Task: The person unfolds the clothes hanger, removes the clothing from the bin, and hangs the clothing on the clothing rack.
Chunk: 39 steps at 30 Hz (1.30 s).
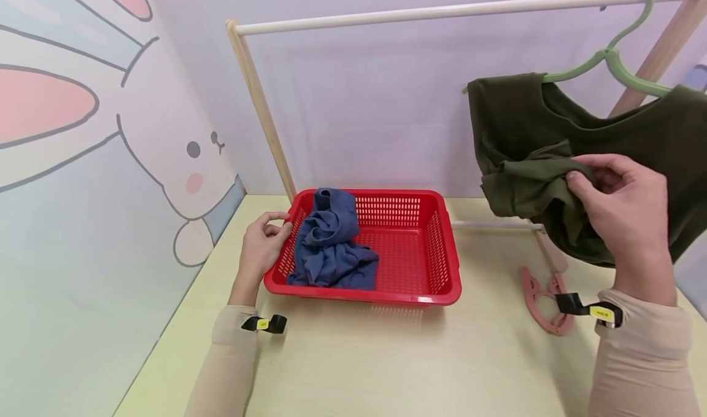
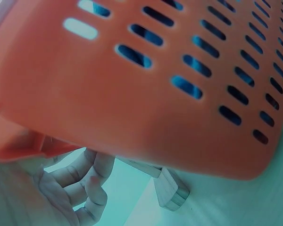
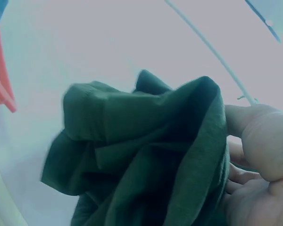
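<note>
My right hand [image 1: 624, 202] pinches a crumpled olive-green cloth garment [image 1: 530, 187] between thumb and fingers, raised above the table. It overlaps a dark green sleeveless top [image 1: 574, 128] that hangs on a light green hanger [image 1: 632, 76]. In the right wrist view the garment [image 3: 146, 150] spreads in loose folds from the fingertips. On the left, my left hand [image 1: 262, 245] grips the side rim of a red plastic basket [image 1: 361, 295]. Beneath that rim, curled fingers [image 2: 96, 193] show in the left wrist view. A bunched blue garment [image 1: 334, 245] lies in the basket's left half.
A white rail [image 1: 414, 15] on wooden posts [image 1: 262, 104] spans the back, carrying the green hanger at its right. A pink folding hanger [image 1: 544, 309] lies on the pale table [image 1: 375, 368] near my right wrist. The left wall [image 1: 99, 233] bears a painted rabbit.
</note>
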### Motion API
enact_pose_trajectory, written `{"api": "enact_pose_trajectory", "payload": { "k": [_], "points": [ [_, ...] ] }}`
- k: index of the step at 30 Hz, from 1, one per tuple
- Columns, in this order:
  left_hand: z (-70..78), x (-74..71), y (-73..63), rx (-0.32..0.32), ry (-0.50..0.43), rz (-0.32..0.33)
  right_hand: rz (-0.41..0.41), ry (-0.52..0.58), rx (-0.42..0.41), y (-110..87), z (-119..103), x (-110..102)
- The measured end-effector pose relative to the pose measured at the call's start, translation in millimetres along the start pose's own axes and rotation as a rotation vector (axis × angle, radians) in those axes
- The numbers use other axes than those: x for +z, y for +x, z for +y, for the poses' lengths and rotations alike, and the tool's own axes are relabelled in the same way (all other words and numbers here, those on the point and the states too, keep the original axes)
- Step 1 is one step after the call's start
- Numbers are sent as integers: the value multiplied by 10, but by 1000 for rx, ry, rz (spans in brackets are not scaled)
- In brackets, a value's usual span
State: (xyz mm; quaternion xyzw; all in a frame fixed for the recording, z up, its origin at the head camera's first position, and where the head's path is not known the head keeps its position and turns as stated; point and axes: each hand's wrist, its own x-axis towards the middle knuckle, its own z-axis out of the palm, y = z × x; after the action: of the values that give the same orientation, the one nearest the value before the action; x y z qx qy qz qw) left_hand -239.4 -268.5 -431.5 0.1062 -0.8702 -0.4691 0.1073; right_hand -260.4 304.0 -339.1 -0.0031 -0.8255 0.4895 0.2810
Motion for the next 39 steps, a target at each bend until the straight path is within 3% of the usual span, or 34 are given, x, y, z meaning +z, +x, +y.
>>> {"api": "enact_pose_trajectory", "payload": {
  "k": [5, 11, 17, 29, 39],
  "points": [
    [0, 7, -3, -1, 3, 2, 92, 13, 27, 28, -2, 38],
    [-12, 3, 11, 23, -2, 4, 111, 31, 17, 37, 3, 44],
    [-35, 5, 30, 55, -3, 4, 107, 33, 15, 38, 11, 70],
    [-20, -7, 27, 39, -6, -5, 38, 144, 45, 5, -45, 117],
    [-20, -14, 26, 36, -7, -9, 25, 146, 44, -12, -96, 119]
  ]
}}
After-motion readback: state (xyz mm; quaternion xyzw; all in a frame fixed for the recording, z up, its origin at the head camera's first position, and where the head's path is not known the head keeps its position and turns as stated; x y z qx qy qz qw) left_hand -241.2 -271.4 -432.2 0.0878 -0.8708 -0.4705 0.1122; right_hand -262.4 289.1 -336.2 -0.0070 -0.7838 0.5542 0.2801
